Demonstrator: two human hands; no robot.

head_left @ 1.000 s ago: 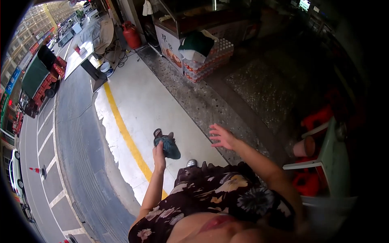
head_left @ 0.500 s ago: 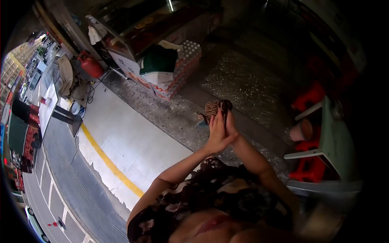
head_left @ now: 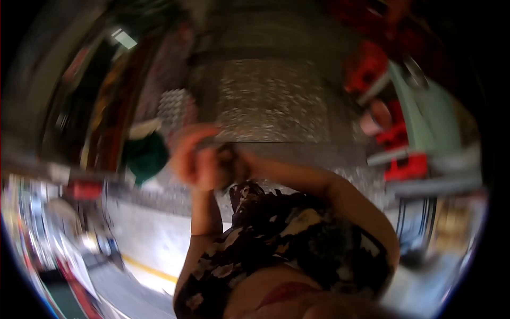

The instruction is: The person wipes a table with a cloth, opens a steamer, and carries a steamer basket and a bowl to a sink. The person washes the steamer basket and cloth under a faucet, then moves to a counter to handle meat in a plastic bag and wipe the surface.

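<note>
Dark object (head_left: pixel 223 158) clasped in front of the chest, just above the floral garment (head_left: pixel 287 234), between two hands brought together. Left hand (head_left: pixel 192 160) curled round it from the near side, seemingly clenched on it; right hand (head_left: pixel 237 162) pressed up against the other side, fingers too smeared by motion to tell whether grasping or only touching. Best handled, judging from this, by keeping both palms snug against it and the elbows tucked in, so that nothing slips while the body turns; worth steadying the head too, since the whole view swims. Small, dull and blackish in look, with a paler grey streak along its top edge; shape, material and any pattern lost in the blur. Beyond the hands, speckled floor (head_left: pixel 271 101); to the left, a green cloth-like mass (head_left: pixel 146 155); to the right, a pale green desk (head_left: pixel 427 119) with red stools (head_left: pixel 394 135) beside it, well apart from the hands.
</note>
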